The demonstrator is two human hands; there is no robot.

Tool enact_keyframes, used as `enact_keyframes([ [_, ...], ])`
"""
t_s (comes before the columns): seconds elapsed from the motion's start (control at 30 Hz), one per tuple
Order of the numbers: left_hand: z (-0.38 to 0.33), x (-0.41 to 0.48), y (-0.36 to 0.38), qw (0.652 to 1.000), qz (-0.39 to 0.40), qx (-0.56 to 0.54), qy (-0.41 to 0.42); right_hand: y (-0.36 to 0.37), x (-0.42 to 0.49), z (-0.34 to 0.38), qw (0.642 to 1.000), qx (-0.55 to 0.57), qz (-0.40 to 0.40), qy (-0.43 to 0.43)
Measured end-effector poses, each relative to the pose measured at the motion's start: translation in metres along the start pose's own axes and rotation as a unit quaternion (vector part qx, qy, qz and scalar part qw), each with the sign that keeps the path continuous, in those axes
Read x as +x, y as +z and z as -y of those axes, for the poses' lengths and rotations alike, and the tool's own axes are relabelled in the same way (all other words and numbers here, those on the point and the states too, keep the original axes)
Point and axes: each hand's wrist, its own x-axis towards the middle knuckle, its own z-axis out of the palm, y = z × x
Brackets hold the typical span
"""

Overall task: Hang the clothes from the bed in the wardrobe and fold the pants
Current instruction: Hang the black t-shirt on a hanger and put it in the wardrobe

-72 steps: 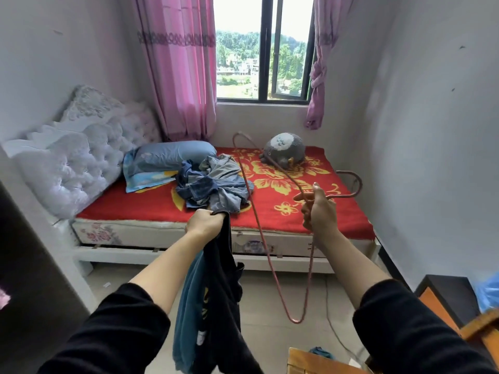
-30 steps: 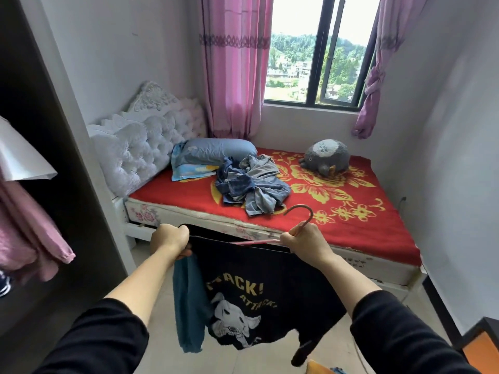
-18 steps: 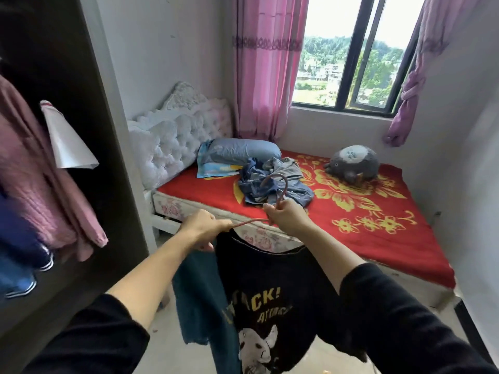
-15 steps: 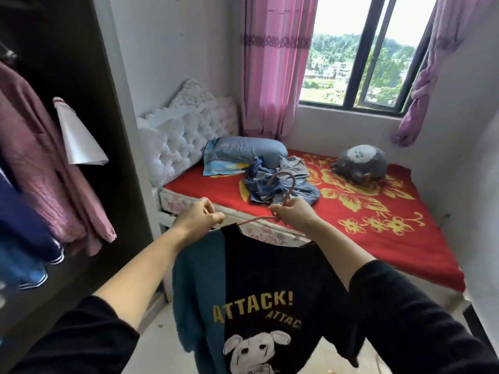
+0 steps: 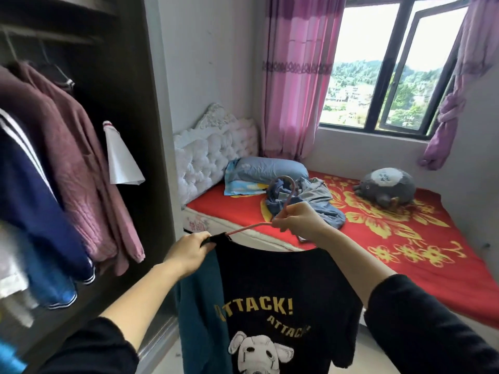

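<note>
A black T-shirt (image 5: 280, 287) with yellow "ATTACK!" lettering and a teal sleeve hangs on a pink hanger (image 5: 286, 195) in front of me. My right hand (image 5: 297, 220) pinches the hanger just below its hook. My left hand (image 5: 189, 252) grips the shirt's left shoulder at the hanger's end. The open dark wardrobe (image 5: 118, 76) stands at left with a maroon sweater (image 5: 78, 163) and a navy jacket (image 5: 32, 206) hanging inside. A crumpled pile of grey-blue clothes (image 5: 310, 201) lies on the red floral bed (image 5: 405, 238).
A white tufted headboard (image 5: 210, 155) adjoins the wardrobe's side panel. A blue pillow (image 5: 267, 171) and a grey plush toy (image 5: 386, 187) lie on the bed. Pink curtains (image 5: 294, 76) frame the window. A white paper tag (image 5: 121, 160) hangs inside the wardrobe.
The shirt has gone onto the hanger and spread out. My view has swung left toward the wardrobe, and both hands have lifted the hung shirt higher.
</note>
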Motion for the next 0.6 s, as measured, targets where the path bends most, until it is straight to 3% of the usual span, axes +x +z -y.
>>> enact_keyframes([
  [0.3, 0.055, 0.055, -0.049, 0.994, -0.024, -0.016, -0.104, 0.062, 0.082, 0.092, 0.981, -0.145, 0.071, -0.109],
  [0.6, 0.110, 0.135, -0.111, 0.988, -0.089, 0.015, -0.129, 0.115, 0.203, 0.165, 0.949, -0.280, 0.055, -0.136],
])
